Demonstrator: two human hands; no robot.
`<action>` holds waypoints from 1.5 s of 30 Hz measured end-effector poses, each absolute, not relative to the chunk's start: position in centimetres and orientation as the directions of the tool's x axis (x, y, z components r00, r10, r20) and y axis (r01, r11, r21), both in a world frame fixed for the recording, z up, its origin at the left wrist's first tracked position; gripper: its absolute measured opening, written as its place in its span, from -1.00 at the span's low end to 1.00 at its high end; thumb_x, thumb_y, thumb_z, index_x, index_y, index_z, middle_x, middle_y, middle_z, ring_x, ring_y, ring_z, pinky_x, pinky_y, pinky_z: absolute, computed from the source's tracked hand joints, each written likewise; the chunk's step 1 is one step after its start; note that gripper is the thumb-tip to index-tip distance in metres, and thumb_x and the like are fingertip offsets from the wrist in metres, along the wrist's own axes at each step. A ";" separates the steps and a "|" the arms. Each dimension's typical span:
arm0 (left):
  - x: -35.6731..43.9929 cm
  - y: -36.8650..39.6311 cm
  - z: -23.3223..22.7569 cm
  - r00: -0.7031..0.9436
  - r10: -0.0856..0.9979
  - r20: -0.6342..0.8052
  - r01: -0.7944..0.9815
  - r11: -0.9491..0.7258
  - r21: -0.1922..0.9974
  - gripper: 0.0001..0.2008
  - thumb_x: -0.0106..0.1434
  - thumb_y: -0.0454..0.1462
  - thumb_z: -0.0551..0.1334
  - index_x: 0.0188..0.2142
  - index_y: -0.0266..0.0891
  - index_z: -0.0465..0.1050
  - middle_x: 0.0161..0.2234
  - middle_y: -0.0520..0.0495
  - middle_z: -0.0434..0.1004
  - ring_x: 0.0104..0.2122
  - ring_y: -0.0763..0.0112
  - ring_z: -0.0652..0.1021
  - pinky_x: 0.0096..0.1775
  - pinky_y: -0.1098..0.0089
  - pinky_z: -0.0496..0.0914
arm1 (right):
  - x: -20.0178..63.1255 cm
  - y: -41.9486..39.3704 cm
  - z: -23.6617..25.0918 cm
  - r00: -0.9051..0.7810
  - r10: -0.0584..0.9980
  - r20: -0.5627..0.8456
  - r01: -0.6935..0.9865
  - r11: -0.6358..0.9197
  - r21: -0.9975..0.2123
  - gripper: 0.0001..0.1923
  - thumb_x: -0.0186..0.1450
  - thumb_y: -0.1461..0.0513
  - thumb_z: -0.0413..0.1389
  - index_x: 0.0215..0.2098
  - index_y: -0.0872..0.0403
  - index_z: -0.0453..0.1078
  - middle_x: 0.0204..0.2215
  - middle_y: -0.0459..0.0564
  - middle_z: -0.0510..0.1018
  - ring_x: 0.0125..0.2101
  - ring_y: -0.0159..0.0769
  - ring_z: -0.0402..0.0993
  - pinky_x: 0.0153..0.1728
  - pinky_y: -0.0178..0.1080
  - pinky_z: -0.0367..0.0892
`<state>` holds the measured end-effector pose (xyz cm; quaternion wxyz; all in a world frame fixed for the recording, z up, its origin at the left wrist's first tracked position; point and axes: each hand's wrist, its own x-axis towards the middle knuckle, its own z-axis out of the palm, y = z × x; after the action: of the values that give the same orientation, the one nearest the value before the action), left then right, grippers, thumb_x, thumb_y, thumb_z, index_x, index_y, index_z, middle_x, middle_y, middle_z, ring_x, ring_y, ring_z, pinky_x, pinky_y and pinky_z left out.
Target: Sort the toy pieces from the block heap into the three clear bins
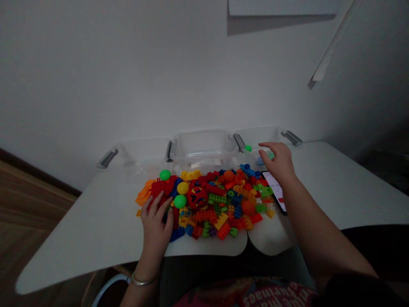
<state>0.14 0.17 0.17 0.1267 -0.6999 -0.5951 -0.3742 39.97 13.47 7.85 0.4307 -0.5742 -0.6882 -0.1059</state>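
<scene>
Dim light, head view. White tabletop (96, 230) with a curved notch at its near edge, set against a pale wall. Heap of small coloured plastic building bricks (217, 204) spread across the middle, running from the near edge back toward the far edge; red, orange, yellow, green and blue pieces mixed. Left hand (156, 224) lies palm down on the heap's near-left side, fingers (152, 204) spread and loosely open, tips on red pieces; nothing gripped. Silver bangle (143, 280) on that wrist. Just beyond the fingertips: a yellow plastic ball (182, 187), a green plastic ball (180, 201), and a second green ball (165, 174) further back. Right hand (278, 163) held over the heap's far-right end, fingers extended and apart, open; whether the tips touch anything is hard to tell in this light. Under the right wrist, a smartphone with a lit screen (275, 192) flat on the tabletop, touching the bricks' right margin. Along the far edge, three clear plastic bins with grey clip handles (204, 149) side by side; a small green ball (248, 148) sits in the right bin, close to the right fingertips.
</scene>
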 end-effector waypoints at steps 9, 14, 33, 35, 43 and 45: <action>0.4 0.2 0.3 0.030 0.738 0.674 0.934 -0.262 0.245 -0.71 0.32 -0.25 0.14 -0.01 -0.18 0.49 0.16 -0.23 0.40 0.20 0.00 0.27 0.18 -0.07 0.19 | 35.5 8.7 8.2 -0.110 0.694 0.712 0.776 0.508 -0.375 -0.76 0.32 0.15 0.06 -0.11 0.01 0.48 -0.14 0.05 0.61 -0.08 -0.09 0.48 0.03 -0.01 0.32; 0.4 0.2 0.4 0.021 0.738 0.674 0.933 -0.258 0.252 -0.72 0.32 -0.25 0.14 -0.02 -0.16 0.50 0.14 -0.21 0.41 0.19 0.00 0.29 0.17 -0.07 0.20 | 33.0 7.6 6.3 -0.268 0.781 0.565 0.777 0.522 -0.353 -0.69 0.30 0.19 0.09 -0.01 0.03 0.45 -0.05 0.06 0.58 -0.01 -0.08 0.44 0.10 0.03 0.30; 0.4 0.2 0.5 0.026 0.746 0.665 0.936 -0.252 0.246 -0.72 0.32 -0.24 0.12 -0.01 -0.12 0.48 0.15 -0.17 0.40 0.20 0.01 0.28 0.17 -0.07 0.21 | 30.8 8.1 4.3 -0.295 0.810 0.507 0.858 0.458 -0.233 -0.61 0.23 0.27 0.12 0.05 0.06 0.36 0.00 0.15 0.54 0.03 0.03 0.41 0.15 0.12 0.22; 0.4 0.1 0.5 0.022 0.749 0.662 0.937 -0.247 0.248 -0.72 0.32 -0.24 0.12 -0.01 -0.11 0.48 0.15 -0.16 0.40 0.20 0.01 0.28 0.17 -0.07 0.21 | 30.7 8.1 4.2 -0.278 0.815 0.508 0.865 0.442 -0.237 -0.61 0.24 0.28 0.11 0.06 0.05 0.35 -0.02 0.13 0.56 0.00 0.02 0.43 0.18 0.16 0.16; 0.4 0.1 0.4 0.038 0.742 0.669 0.939 -0.255 0.230 -0.71 0.32 -0.25 0.12 0.00 -0.16 0.48 0.16 -0.19 0.40 0.20 0.00 0.26 0.17 -0.07 0.21 | 30.9 8.2 4.0 -0.267 0.807 0.527 0.871 0.436 -0.226 -0.64 0.29 0.26 0.09 0.07 -0.02 0.37 -0.03 0.06 0.57 -0.05 -0.02 0.45 0.24 0.24 0.00; 0.4 0.1 0.4 0.033 0.742 0.670 0.939 -0.252 0.233 -0.71 0.33 -0.25 0.12 -0.01 -0.16 0.48 0.15 -0.20 0.40 0.19 0.00 0.27 0.17 -0.07 0.20 | 30.9 8.2 4.1 -0.261 0.807 0.530 0.857 0.446 -0.258 -0.65 0.29 0.24 0.09 0.06 -0.01 0.37 -0.03 0.07 0.56 -0.04 -0.04 0.45 0.25 0.21 0.01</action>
<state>0.39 0.10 0.43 0.1378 -0.7055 -0.5957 -0.3584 30.93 8.19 4.11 0.3070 -0.5246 -0.7930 -0.0407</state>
